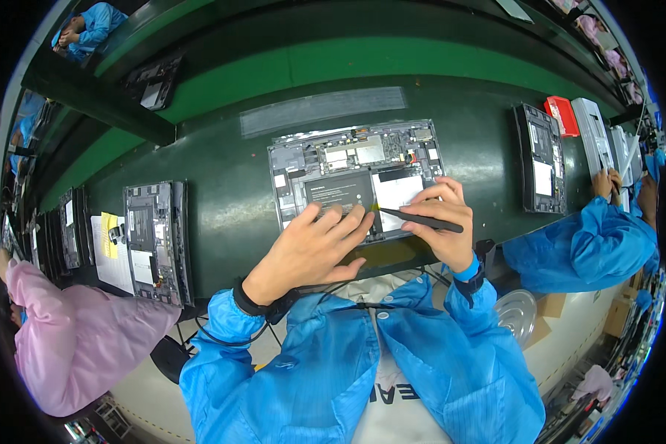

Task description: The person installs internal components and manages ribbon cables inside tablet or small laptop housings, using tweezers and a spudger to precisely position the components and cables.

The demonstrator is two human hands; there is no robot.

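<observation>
An opened tablet-like device lies on the dark green bench in front of me, its insides facing up. Along its far side runs a circuit board. Nearer to me are a black battery and, to the right, a white-covered section. My left hand rests over the battery and the device's near edge, fingers spread, holding nothing. In my right hand is a pair of black tweezers, gripped between thumb and fingers. The tweezers' tip points left, at the seam between battery and white section.
Stacked opened devices stand at left beside a yellow note; another stack is at right, near a red bin. A pink-sleeved co-worker sits left, a blue-sleeved one right. A flat strip lies beyond the device.
</observation>
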